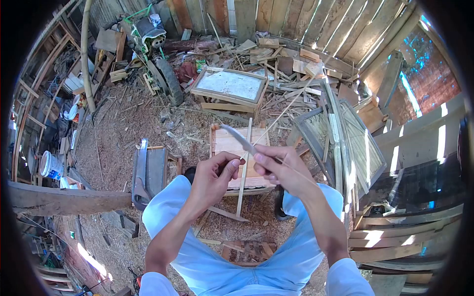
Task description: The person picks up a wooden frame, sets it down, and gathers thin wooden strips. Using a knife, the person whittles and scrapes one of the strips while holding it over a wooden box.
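Note:
Just left of centre, my left hand (217,176) is closed, with thumb and fingertips pinched on a small dark piece (242,161). My right hand (284,167) wraps round a knife (238,137), its blade pointing up and to the left. A long thin wooden strip (296,95) runs from the upper right down to the fingers of my right hand. Below both hands stands a low slatted wooden stool (227,144), and a narrow flat stick (241,190) lies across it, its lower end past the stool's front edge.
A hand saw (140,170) rests on a small dark-topped bench (157,170) at the left. Ahead is a wooden-framed box with a white top (231,85). Scrap wood (291,69) is piled behind it. Framed panels (363,143) lean at the right; a white bucket (51,165) lies far left.

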The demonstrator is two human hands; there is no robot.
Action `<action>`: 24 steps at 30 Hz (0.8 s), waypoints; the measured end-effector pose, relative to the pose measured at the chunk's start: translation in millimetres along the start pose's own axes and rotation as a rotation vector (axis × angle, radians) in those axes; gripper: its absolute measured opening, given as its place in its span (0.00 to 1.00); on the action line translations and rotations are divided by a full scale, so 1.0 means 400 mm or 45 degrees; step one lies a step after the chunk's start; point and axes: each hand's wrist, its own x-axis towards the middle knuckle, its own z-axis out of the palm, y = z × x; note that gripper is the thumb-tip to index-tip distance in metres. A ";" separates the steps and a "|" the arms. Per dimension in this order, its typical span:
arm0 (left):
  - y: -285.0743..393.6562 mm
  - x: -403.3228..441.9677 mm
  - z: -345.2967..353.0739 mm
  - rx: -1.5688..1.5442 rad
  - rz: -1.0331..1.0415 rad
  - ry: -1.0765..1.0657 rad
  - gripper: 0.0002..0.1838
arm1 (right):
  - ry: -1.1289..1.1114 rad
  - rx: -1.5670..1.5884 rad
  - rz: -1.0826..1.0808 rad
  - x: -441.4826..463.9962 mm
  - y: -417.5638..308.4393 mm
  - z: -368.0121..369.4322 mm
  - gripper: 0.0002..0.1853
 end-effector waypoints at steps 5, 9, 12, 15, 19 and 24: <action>0.012 -0.008 -0.001 0.046 0.011 0.012 0.09 | 0.022 0.134 0.035 -0.004 -0.013 -0.017 0.17; 0.023 -0.010 -0.018 0.006 -0.108 -0.058 0.09 | 0.118 0.170 -0.015 -0.014 -0.039 -0.040 0.17; 0.013 -0.013 -0.024 -0.011 -0.114 -0.101 0.09 | 0.152 0.275 -0.043 -0.015 -0.037 -0.089 0.17; 0.012 -0.014 -0.036 -0.028 -0.127 -0.136 0.10 | 0.120 0.357 -0.021 -0.016 -0.029 -0.110 0.17; 0.013 -0.019 -0.038 -0.026 -0.147 -0.126 0.10 | 0.083 0.276 -0.051 -0.017 -0.035 -0.117 0.19; 0.001 -0.022 -0.059 -0.100 -0.188 -0.161 0.10 | 0.304 0.352 -0.147 -0.025 -0.043 -0.179 0.20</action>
